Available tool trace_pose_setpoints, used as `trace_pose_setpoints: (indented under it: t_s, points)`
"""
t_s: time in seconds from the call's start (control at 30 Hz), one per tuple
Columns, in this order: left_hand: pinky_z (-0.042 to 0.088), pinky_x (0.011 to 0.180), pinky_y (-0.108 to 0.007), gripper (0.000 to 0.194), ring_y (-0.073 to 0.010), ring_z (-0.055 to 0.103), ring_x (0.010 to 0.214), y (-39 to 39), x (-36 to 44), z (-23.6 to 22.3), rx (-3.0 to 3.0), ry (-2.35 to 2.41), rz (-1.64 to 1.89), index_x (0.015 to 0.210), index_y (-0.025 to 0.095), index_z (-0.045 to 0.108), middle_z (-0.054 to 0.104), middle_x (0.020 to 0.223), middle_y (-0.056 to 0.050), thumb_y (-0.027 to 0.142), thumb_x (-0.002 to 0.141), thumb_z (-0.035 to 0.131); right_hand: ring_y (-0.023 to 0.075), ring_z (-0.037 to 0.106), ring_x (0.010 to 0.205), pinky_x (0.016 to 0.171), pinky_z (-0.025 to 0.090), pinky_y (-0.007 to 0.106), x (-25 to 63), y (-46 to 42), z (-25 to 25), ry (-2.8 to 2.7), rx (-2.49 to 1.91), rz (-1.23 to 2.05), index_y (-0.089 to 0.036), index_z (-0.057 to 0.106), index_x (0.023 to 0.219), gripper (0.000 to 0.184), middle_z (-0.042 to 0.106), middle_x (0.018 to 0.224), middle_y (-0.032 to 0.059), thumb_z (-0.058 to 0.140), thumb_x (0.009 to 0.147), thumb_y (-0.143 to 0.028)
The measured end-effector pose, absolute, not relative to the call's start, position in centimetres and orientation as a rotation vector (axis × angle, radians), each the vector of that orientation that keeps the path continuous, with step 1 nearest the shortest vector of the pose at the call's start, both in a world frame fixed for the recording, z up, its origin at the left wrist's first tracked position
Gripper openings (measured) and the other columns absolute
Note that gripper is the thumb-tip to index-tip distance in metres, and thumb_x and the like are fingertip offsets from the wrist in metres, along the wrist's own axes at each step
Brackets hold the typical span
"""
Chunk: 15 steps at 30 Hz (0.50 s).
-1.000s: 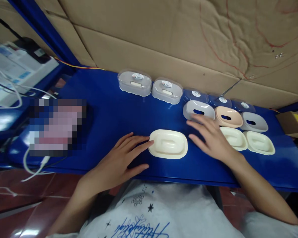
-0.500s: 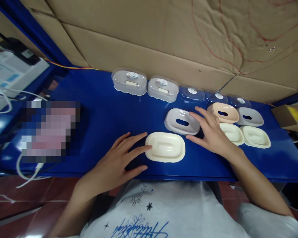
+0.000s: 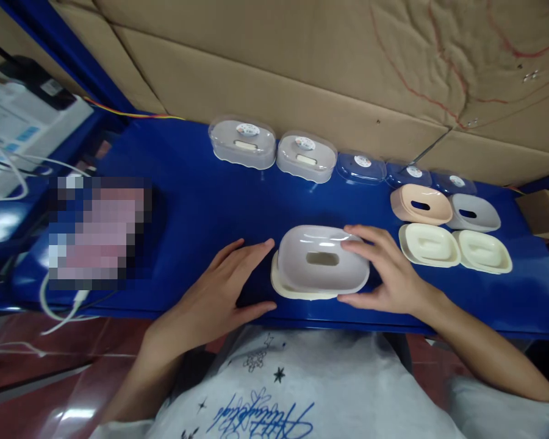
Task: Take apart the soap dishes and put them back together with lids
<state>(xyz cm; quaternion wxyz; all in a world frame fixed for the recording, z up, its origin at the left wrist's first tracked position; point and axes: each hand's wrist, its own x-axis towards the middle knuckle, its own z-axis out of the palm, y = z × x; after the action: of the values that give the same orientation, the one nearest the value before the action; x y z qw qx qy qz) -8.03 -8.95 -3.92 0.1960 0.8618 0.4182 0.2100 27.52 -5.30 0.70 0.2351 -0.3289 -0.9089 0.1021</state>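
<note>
A lavender-grey oval soap dish [image 3: 295, 259] with a slot in its floor is gripped at its right end by my right hand [image 3: 391, 271], thumb on the near edge and fingers on the far one. Beneath it is a cream base tray [image 3: 280, 285], whose left and near rims stick out. The dish sits over the tray, slightly right of it; whether it is seated cannot be seen. My left hand [image 3: 222, 283] is beside the tray's left end with fingers stretched out, holding nothing.
Along the cardboard wall stand two lidded grey soap boxes [image 3: 242, 146] [image 3: 306, 157] and several clear lids [image 3: 361, 167]. To the right lie peach [image 3: 405, 207] and grey [image 3: 485, 216] dishes and two cream trays [image 3: 429, 244] [image 3: 482, 251]. A blurred-out object [image 3: 105, 231] with a cable is left.
My right hand has taken hold of the lavender-grey dish and brought it left and nearer, over the cream tray. My left hand's fingers have drawn off the tray.
</note>
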Motion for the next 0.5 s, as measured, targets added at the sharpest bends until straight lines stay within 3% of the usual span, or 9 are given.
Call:
trace_pose_setpoints:
  t_s: [0.2, 0.37, 0.5]
  points:
    - [0.034, 0.135, -0.059, 0.096, -0.0345, 0.052, 0.155, -8.8, -8.1, -3.9, 2.438, 1.143, 0.548, 0.175, 0.031, 0.016, 0.050, 0.171, -0.012, 0.047, 0.101, 0.076, 0.0391, 0.059, 0.141, 0.112, 0.056, 0.061, 26.5, -5.5, -0.6, -2.611, -0.771, 0.295, -0.026, 0.037, 0.166, 0.088, 0.058, 0.151, 0.0205, 0.080, 0.094, -0.054]
    - [0.033, 0.135, -0.059, 0.095, -0.0344, 0.052, 0.155, -8.7, -8.1, -3.7, 2.451, 1.127, 0.546, 0.176, 0.031, 0.015, 0.050, 0.171, -0.012, 0.047, 0.103, 0.074, 0.0418, 0.051, 0.149, 0.115, 0.054, 0.066, 26.6, -5.4, -0.8, -2.727, -0.894, 0.351, -0.023, 0.038, 0.165, 0.087, 0.047, 0.163, 0.0237, 0.076, 0.096, -0.058]
    - [0.033, 0.135, -0.058, 0.094, -0.0341, 0.052, 0.154, -8.8, -8.1, -3.7, 2.449, 1.127, 0.537, 0.175, 0.031, 0.016, 0.050, 0.171, -0.012, 0.046, 0.103, 0.074, 0.0395, 0.048, 0.154, 0.118, 0.053, 0.061, 26.8, -5.3, -0.9, -2.730, -0.931, 0.438, -0.021, 0.036, 0.165, 0.084, 0.043, 0.167, 0.0252, 0.075, 0.098, -0.053]
